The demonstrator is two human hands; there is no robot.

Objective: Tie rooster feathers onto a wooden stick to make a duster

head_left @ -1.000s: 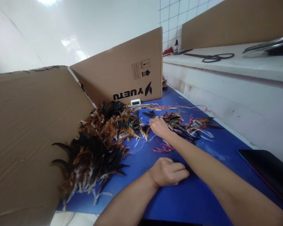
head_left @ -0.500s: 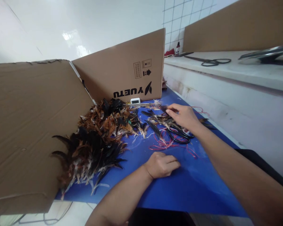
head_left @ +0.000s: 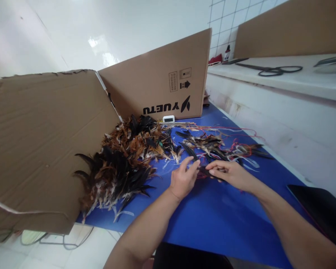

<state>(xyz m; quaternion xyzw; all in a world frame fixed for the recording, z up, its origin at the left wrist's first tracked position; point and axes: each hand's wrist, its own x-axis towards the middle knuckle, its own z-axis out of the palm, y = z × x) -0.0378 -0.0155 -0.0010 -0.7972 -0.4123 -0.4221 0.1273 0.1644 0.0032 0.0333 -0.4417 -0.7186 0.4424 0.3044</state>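
Above the blue table (head_left: 201,228), my right hand (head_left: 231,173) pinches a dark feather (head_left: 204,171) between thumb and fingers. My left hand (head_left: 183,178) meets it at the other end, its thumb and index finger closed on the feather's tip. Just beyond my hands lies a loose bunch of brown and black feathers (head_left: 204,142), with red string (head_left: 235,144) tangled among it. To the left, a large pile of brown and black feathers (head_left: 114,175) leans towards the cardboard.
Cardboard panels (head_left: 44,149) wall off the left and back of the table. A small white digital display (head_left: 168,119) stands by the back panel, near thin sticks. Scissors (head_left: 280,70) rest on the white ledge (head_left: 322,87) at the right.
My right hand has come back from the small bunch towards me with a dark feather. My left hand has risen to meet it, its fist opening into a pinch. The view has shifted slightly.
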